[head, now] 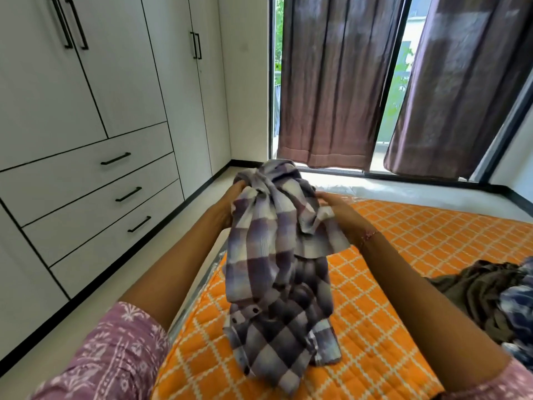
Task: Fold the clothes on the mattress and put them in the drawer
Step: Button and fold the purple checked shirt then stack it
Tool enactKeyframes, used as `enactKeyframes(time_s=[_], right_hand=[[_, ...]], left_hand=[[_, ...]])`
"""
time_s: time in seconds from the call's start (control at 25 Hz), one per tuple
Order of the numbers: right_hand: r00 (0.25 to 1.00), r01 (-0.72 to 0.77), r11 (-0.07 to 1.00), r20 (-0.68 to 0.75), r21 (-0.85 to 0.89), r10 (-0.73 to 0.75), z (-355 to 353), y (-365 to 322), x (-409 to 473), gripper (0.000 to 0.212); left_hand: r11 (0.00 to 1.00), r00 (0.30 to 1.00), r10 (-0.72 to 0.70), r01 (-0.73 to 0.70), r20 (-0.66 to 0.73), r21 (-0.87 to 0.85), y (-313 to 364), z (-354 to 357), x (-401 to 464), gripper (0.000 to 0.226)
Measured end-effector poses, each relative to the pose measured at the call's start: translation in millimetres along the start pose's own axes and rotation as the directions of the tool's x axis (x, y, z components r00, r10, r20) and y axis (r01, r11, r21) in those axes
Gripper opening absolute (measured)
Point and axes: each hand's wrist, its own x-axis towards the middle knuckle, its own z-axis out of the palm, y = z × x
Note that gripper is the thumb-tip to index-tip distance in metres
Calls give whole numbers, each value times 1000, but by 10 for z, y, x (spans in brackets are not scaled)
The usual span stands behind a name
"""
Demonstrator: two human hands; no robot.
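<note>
The crumpled purple-and-white checked cotton shirt (277, 255) is gripped at its top by both hands: the left hand (230, 203) is closed into the bunched cloth at about 10 o'clock of the bundle, and the right hand (337, 209) is curled round a fold at about 2 o'clock. The shirt is held up between the two hands and hangs down from them towards 6 o'clock, its lower part resting on the orange quilted mattress cover with the white lattice pattern (389, 298). A row of dark buttons is seen on the lower part.

At 3 to 4 o'clock of the shirt, well apart from it, a heap of dark olive and blue patterned clothes (490, 295) lies on the same cover.

At 9 o'clock, across a strip of pale floor, three white drawers with black bar handles (115, 194) are stacked in the white wardrobe (57, 96); all three are shut, so their contents cannot be told.
</note>
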Motion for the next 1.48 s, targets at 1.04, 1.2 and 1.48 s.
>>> enactKeyframes(time_s=[1.04,1.2,1.48], right_hand=[[957,82,995,-284,54,-63,-87,-642,537,31],[971,62,966,-238,252,0,-71,-655,474,35],[995,103,948,13,-300,-104,-245,-842,199,31]], left_hand=[[656,712,689,-533,-136,534,-64,98,160,32],[664,812,415,-579,411,473,-654,510,-60,61],[810,836,463,-534,295,243,-494,745,155,46]])
